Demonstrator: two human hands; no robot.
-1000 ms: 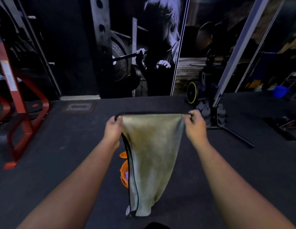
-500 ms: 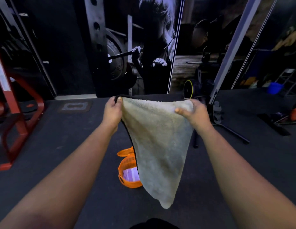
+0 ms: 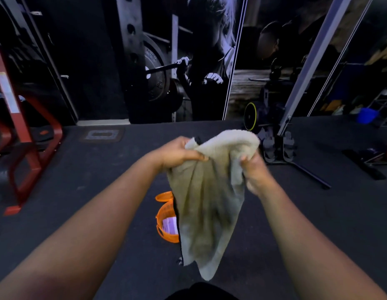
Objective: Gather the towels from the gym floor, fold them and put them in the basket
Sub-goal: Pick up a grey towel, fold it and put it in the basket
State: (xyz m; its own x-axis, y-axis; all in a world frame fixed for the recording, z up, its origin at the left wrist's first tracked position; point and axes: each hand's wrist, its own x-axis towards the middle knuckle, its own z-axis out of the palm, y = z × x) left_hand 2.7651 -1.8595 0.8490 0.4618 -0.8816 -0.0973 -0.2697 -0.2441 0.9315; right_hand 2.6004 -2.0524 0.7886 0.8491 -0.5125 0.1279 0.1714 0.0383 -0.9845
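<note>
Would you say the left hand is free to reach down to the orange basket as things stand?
Probably not yet. The left hand grips the beige towel, as does the right hand, and the towel hangs in front of the orange basket on the floor.

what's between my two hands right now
In the head view, only the bunched top of the pale beige terry towel spans from left hand to right hand; both grip it.

Dim gym, dark rubber floor. Wall mural of a lifter at the floor's far edge. Red steel frame left. Stand, possibly a weight rack, far right.
</note>
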